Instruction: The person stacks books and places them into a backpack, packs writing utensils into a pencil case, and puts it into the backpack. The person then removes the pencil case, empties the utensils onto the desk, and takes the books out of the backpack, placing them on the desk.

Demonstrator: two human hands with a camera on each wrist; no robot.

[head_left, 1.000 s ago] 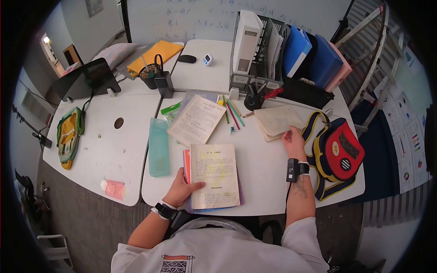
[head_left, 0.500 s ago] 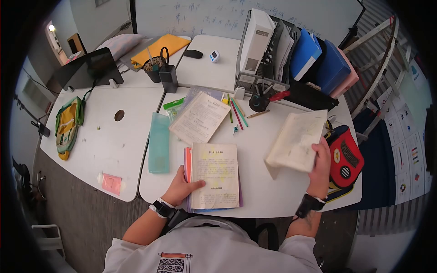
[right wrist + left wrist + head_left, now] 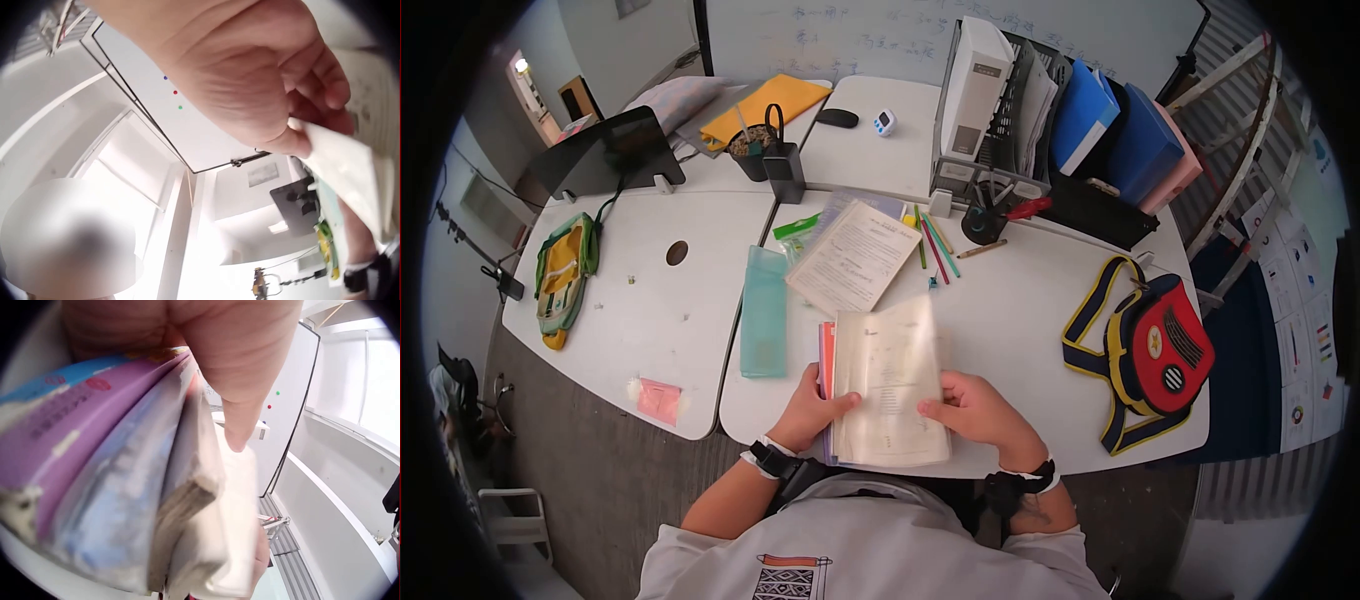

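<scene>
At the table's front edge, my left hand (image 3: 805,412) grips the left side of a stack of books, its thumb lying over the top. My right hand (image 3: 982,412) pinches the right edge of a worn, yellowed book (image 3: 888,375), which now lies over the stack. The left wrist view shows the stack edge-on, with a purple book (image 3: 81,434), a blue one and thick page edges fanned below the thumb. In the right wrist view the thumb and curled fingers hold the pale book's corner. An orange-red cover (image 3: 828,350) peeks out at the stack's left.
Behind the stack lie a loose old booklet (image 3: 855,255) and several coloured pencils (image 3: 937,245). A teal case (image 3: 763,320) is to the left, a red and navy bag (image 3: 1170,345) to the right. A pen holder (image 3: 982,222) and file rack (image 3: 980,90) stand at the back.
My right hand has lifted the worn book from beside the bag and carried it left onto the stack. My left hand has kept its grip on the stack.
</scene>
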